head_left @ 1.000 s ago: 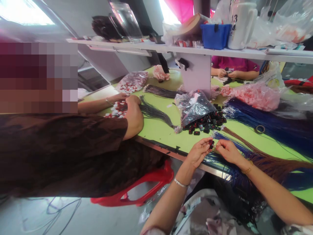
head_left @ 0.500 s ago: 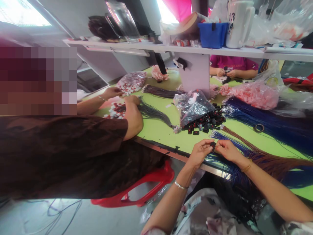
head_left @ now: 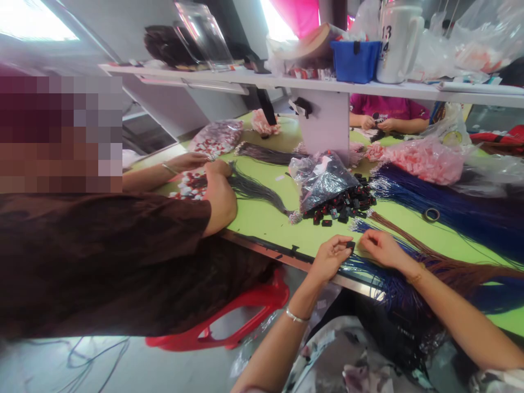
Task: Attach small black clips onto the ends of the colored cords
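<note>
My left hand (head_left: 331, 256) pinches a small black connector housing (head_left: 351, 245) at the table's front edge. A little to the right, my right hand (head_left: 381, 248) is closed with its fingers curled in; whatever they hold, if anything, is too small to make out. A gap separates it from the housing. Under and beside my hands lie blue wires (head_left: 360, 266) with pale tips. Brown wires (head_left: 444, 261) run off to the right. Just beyond my hands, black housings (head_left: 326, 222), some with red parts, lie heaped by a plastic bag (head_left: 327, 183).
At the left a co-worker's arm (head_left: 221, 199) reaches over white and red connectors (head_left: 190, 184). A roll of tape (head_left: 431, 214) lies on dark blue wires (head_left: 462, 218). Across the table sits another person (head_left: 388, 112). A shelf (head_left: 262, 80) spans above, carrying a blue bin (head_left: 355, 61).
My right hand has drawn apart from the black connector housing, which stays in my left hand. The co-worker's far hand has shifted slightly.
</note>
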A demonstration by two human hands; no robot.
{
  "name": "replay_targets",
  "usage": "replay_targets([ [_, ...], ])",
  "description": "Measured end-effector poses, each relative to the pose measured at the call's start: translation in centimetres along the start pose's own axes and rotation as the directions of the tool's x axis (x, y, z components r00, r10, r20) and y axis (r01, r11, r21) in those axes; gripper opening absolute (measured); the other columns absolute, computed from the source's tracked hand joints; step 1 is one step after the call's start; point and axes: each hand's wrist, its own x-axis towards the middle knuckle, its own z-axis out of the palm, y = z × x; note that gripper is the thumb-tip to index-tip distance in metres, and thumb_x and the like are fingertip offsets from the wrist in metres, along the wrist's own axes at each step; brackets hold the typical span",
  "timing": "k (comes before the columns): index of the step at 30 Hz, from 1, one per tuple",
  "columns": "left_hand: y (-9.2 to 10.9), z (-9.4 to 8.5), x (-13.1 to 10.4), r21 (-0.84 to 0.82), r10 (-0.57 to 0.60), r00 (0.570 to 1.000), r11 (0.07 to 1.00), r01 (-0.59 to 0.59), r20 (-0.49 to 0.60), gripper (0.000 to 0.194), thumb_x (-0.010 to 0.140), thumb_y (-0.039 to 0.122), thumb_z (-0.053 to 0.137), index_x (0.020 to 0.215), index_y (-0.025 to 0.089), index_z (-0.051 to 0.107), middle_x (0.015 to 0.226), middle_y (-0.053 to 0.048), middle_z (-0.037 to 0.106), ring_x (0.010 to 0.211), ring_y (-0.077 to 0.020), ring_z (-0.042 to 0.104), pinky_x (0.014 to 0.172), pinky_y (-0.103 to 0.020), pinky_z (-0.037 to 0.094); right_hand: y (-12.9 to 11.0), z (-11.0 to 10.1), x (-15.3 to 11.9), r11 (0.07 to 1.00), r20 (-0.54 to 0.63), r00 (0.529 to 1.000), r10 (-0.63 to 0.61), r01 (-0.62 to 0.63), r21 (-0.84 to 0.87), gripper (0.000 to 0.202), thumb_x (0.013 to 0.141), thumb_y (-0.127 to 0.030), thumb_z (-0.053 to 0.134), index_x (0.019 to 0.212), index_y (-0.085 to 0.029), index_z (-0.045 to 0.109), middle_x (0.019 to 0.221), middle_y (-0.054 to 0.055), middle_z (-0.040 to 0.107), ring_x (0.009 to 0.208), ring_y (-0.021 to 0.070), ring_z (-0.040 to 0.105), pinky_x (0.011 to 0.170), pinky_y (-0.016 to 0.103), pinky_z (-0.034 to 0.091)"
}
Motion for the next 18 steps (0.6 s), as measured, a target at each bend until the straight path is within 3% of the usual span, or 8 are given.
replay_targets([
  [3, 0.5, -0.2, 0.0, 0.074, 0.038, 0.999, 0.997, -0.037, -0.015, 0.031, 0.066, 0.023, 0.072, 0.095, 0.015, 0.064, 0.071, -0.001, 0.061, 0.064, -0.0108, 0.053, 0.063, -0.023, 0.039, 1.5, -1.8, 1.4, 0.928, -0.138, 0.978, 0.155, -0.192, -0.319, 0.013, 0.082, -0.026, 0.050, 0.082, -0.018, 0.061, 0.078, 0.004, 0.062, 0.065, 0.0134, 0.050, 0.059, 0.024, 0.031],
  [6, 0.7, 0.2, 0.1, 0.097, 0.030, 0.999, 0.995, -0.029, -0.014, 0.028, 0.068, 0.024, 0.069, 0.095, 0.015, 0.064, 0.063, 0.002, 0.056, 0.057, -0.0093, 0.050, 0.059, -0.023, 0.039, 3.0, -2.5, 2.4, 0.862, -0.121, 0.966, 0.230, -0.260, -0.436, 0.010, 0.079, -0.024, 0.054, 0.083, -0.019, 0.062, 0.082, 0.004, 0.063, 0.067, 0.0141, 0.052, 0.058, 0.024, 0.030],
  [9, 0.6, 0.9, 0.4, 0.027, 0.004, 0.999, 1.000, -0.003, -0.034, 0.029, 0.068, 0.026, 0.070, 0.095, 0.015, 0.064, 0.065, 0.002, 0.056, 0.056, -0.0087, 0.050, 0.060, -0.024, 0.042, 4.0, -2.5, 2.6, 0.888, -0.088, 0.972, 0.216, -0.233, -0.397, 0.012, 0.081, -0.021, 0.049, 0.076, -0.019, 0.060, 0.073, 0.002, 0.063, 0.063, 0.0130, 0.051, 0.057, 0.023, 0.028],
  [12, 0.3, 1.4, 0.7, -0.114, -0.034, 0.998, 0.993, 0.027, -0.059, 0.031, 0.066, 0.026, 0.073, 0.094, 0.015, 0.064, 0.073, 0.000, 0.058, 0.060, -0.0083, 0.051, 0.062, -0.023, 0.043, 4.1, -2.4, 2.4, 0.910, -0.132, 0.976, 0.172, -0.209, -0.359, 0.012, 0.081, -0.022, 0.048, 0.074, -0.018, 0.058, 0.070, 0.002, 0.062, 0.060, 0.0128, 0.049, 0.056, 0.023, 0.028],
  [18, -0.4, 2.1, 1.1, -0.370, -0.093, 0.995, 0.926, 0.078, -0.024, 0.031, 0.062, 0.022, 0.077, 0.090, 0.016, 0.063, 0.075, 0.000, 0.057, 0.066, -0.0084, 0.052, 0.060, -0.020, 0.041, 1.6, -1.9, 2.4, 0.991, -0.172, 0.985, 0.014, -0.037, -0.131, 0.012, 0.081, -0.024, 0.048, 0.073, -0.018, 0.054, 0.065, 0.000, 0.057, 0.057, 0.0112, 0.045, 0.055, 0.022, 0.031],
])
